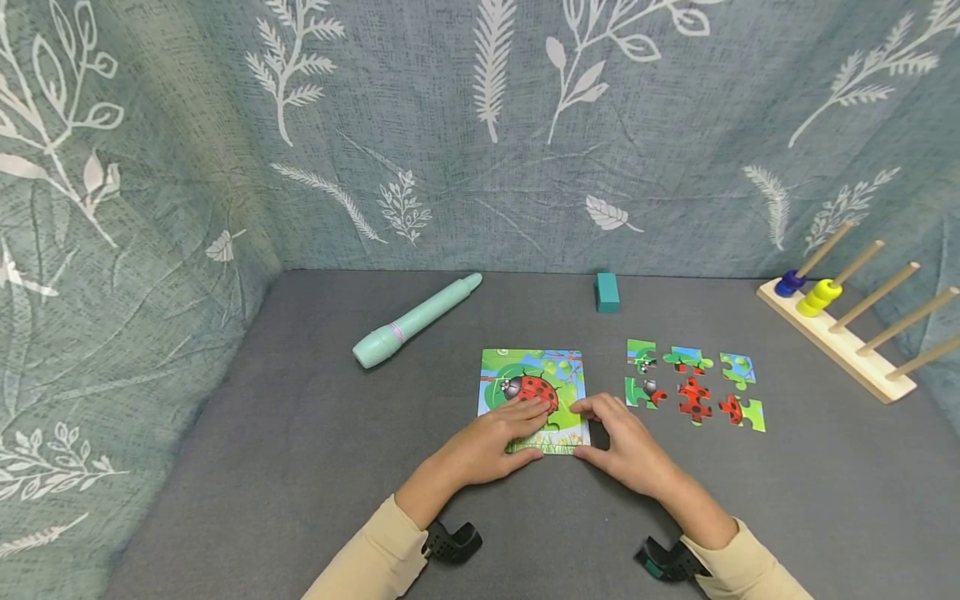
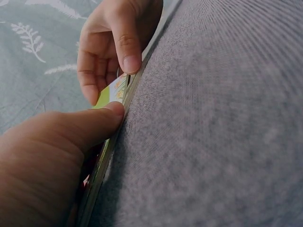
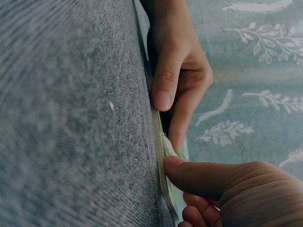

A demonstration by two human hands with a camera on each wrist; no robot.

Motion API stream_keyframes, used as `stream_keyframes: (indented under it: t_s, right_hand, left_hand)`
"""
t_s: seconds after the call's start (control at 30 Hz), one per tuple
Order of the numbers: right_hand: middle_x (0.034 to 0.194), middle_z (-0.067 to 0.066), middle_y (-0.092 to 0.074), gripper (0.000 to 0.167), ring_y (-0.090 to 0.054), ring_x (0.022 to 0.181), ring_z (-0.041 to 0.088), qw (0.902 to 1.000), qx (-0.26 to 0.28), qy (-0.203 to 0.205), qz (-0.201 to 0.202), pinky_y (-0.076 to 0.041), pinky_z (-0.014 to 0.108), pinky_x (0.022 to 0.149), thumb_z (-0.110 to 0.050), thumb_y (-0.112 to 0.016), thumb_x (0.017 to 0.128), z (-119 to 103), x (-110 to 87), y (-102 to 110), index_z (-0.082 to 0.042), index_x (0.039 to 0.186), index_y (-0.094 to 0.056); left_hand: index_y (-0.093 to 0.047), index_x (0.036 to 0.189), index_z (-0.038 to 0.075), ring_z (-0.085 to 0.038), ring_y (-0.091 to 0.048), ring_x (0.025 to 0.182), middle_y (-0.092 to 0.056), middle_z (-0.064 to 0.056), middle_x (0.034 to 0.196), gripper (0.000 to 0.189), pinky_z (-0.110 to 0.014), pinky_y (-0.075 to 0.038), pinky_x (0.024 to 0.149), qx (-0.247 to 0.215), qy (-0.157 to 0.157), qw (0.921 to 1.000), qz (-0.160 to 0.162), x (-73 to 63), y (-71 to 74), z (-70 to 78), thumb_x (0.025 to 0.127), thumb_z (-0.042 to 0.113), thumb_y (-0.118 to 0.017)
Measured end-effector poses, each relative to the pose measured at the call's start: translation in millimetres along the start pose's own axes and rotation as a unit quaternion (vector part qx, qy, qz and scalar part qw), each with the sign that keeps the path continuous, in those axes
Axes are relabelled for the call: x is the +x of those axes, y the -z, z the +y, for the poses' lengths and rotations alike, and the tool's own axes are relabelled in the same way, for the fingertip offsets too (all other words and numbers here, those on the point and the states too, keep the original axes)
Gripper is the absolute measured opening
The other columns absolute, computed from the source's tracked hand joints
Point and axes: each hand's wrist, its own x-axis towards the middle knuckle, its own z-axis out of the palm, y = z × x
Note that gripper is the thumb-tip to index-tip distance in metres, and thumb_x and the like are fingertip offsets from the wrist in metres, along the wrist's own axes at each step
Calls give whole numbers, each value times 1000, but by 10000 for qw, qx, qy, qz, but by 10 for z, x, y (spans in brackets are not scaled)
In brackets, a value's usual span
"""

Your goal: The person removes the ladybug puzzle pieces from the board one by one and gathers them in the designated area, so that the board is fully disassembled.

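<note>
A square ladybug puzzle board (image 1: 491,362) lies flat, flowers and grass printed along its near strip. My left hand (image 1: 487,442) rests across its lower left, fingers stretched over the ladybug and thumb at the near edge. At the lower right corner, my right hand (image 1: 626,446) grips the board with bent fingers and thumb. The right wrist view shows the right thumb (image 3: 203,177) against the board's edge, facing the left hand (image 3: 175,61). To the right lie several loose jigsaw pieces (image 1: 694,400) in two rows, bearing ladybug parts and green leaves.
A mint green toy microphone (image 1: 420,319) lies at the back left. Behind the board is a teal block (image 1: 607,293). A wooden peg stand (image 1: 862,362) with blue and yellow rings is at the far right. Leaf-patterned curtain (image 1: 525,167) borders the grey table (image 1: 337,467).
</note>
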Motion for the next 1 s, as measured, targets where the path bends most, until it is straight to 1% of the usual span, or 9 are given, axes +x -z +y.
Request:
stream_keyframes:
  t_s: [0.17, 0.3, 0.47, 0.57, 0.63, 0.8, 0.9, 1.0]
  right_hand:
    - [106, 2, -61, 43, -57, 95, 17, 10000, 13, -22, 81, -52, 36, 82, -7, -81, 74, -1, 2, -2, -8, 112, -61]
    - [107, 3, -61, 43, -59, 97, 19, 9998, 165, -58, 40, -54, 35, 84, -7, -79, 75, 12, -13, 31, -7, 114, -61]
    - [110, 3, -62, 43, -61, 100, 20, 9995, 320, -47, -46, -55, 35, 86, -7, -79, 76, 37, -64, 162, -7, 115, -61]
    - [110, 2, -62, 43, -62, 100, 19, 9996, 258, -119, -6, -54, 33, 86, -8, -79, 76, 74, -122, 289, -8, 115, -62]
    - [110, 1, -62, 44, -62, 100, 19, 9996, 190, -180, 61, -53, 30, 86, -8, -79, 76, 121, -177, 382, -9, 116, -62]
    - [108, -1, -63, 45, -61, 96, 12, 9989, -86, -334, 323, -48, 13, 84, -7, -80, 74, 285, -385, 630, -10, 115, -63]
    - [106, 0, -63, 45, -56, 93, 4, 9975, -172, -515, 458, -43, 6, 81, -7, -80, 74, 377, -532, 790, -10, 116, -63]
    - [105, -1, -62, 46, -52, 93, -7, 9950, -223, -805, 554, -41, 3, 80, -8, -80, 75, 471, -683, 935, -9, 117, -63]
  left_hand:
    - [-47, 140, 8, -18, -37, 138, -42, -5, 148, 54, -35, -30, 117, -1, -22, 10000, 19, -3, 4, 10, 94, 32, -60]
    - [-47, 140, 8, -17, -37, 138, -42, -5, 148, 54, -35, -29, 118, -15, -75, 10000, 55, 4, -11, 4, 94, 32, -60]
    - [-45, 141, 9, -16, -36, 139, -42, -4, 148, 54, -33, -26, 119, -6, -134, 9999, 53, 8, -26, 8, 94, 32, -59]
    - [-45, 141, 9, -16, -36, 139, -42, -4, 148, 54, -33, -27, 119, 15, -112, 9999, 62, 3, -21, 15, 94, 32, -60]
    - [-46, 141, 9, -16, -36, 139, -42, -4, 148, 54, -33, -27, 118, 47, -93, 9999, 73, -1, -14, 15, 94, 32, -60]
    - [-47, 141, 9, -16, -37, 138, -44, -4, 147, 54, -32, -27, 118, 112, -111, 9999, 72, -4, -2, 0, 94, 31, -60]
    - [-47, 141, 9, -16, -37, 138, -44, -4, 147, 53, -32, -26, 119, 75, -119, 9999, 75, 0, 3, -7, 94, 31, -60]
    - [-47, 141, 8, -16, -37, 138, -43, -5, 147, 54, -32, -25, 119, 44, -98, 9999, 70, 0, 11, -8, 94, 30, -60]
